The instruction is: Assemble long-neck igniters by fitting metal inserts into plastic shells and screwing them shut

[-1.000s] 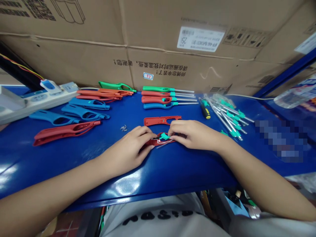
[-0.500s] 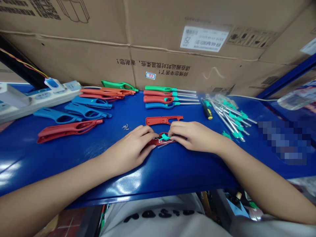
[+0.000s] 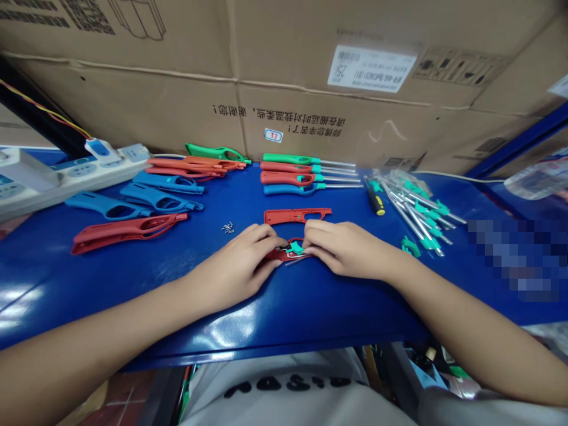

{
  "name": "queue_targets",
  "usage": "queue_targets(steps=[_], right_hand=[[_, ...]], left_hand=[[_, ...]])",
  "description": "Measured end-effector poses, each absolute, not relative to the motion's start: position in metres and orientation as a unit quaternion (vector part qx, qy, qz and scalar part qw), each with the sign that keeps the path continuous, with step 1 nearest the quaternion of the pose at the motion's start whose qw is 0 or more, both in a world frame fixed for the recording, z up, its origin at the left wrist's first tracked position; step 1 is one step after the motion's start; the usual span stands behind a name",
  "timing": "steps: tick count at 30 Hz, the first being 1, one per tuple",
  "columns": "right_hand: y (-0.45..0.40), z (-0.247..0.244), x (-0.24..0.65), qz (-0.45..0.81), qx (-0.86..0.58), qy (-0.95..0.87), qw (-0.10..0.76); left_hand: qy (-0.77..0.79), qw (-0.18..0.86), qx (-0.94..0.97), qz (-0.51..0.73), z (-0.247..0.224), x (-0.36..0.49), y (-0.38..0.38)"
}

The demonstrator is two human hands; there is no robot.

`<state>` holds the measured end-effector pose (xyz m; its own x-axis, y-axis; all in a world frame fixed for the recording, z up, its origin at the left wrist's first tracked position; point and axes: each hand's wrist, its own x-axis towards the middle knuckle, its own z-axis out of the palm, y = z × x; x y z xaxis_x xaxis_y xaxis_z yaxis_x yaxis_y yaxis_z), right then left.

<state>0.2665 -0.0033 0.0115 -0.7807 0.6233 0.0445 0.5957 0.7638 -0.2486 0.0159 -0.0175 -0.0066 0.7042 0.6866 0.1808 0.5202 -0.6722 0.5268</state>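
Observation:
My left hand (image 3: pixel 237 266) has its fingers closed on the left part of a red lighter half-shell (image 3: pixel 277 255) lying on the blue table. My right hand (image 3: pixel 344 248) pinches at the shell's right end, its fingertips beside a green trigger piece (image 3: pixel 294 248) that sits in the shell; what exactly they grip is hidden. A pale wire and dark parts show inside the shell. Just behind the hands lies another red half-shell (image 3: pixel 284 216). Small screws (image 3: pixel 228 228) are piled behind my left hand.
Red, blue, orange and green shells (image 3: pixel 128 232) lie at the left by a white power strip (image 3: pixel 84 171). Assembled lighters (image 3: pixel 290 177), a yellow-black screwdriver (image 3: pixel 376 200) and metal tubes with green parts (image 3: pixel 415 213) are behind and right. A cardboard box (image 3: pixel 177 100) stands at the back.
The whole view has shifted slightly. The green trigger piece looks slightly turned in the shell, and the pale wire shows less; both hands stay almost in place.

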Motion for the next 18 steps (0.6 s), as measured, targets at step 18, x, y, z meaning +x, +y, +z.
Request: queue_targets(steps=[18], right_hand=[[-0.0042, 0.0061, 0.2627, 0.05, -0.303, -0.95, 0.059]], left_hand=[[0.378, 0.303, 0.852, 0.199, -0.0063, 0.0147, -0.0116]])
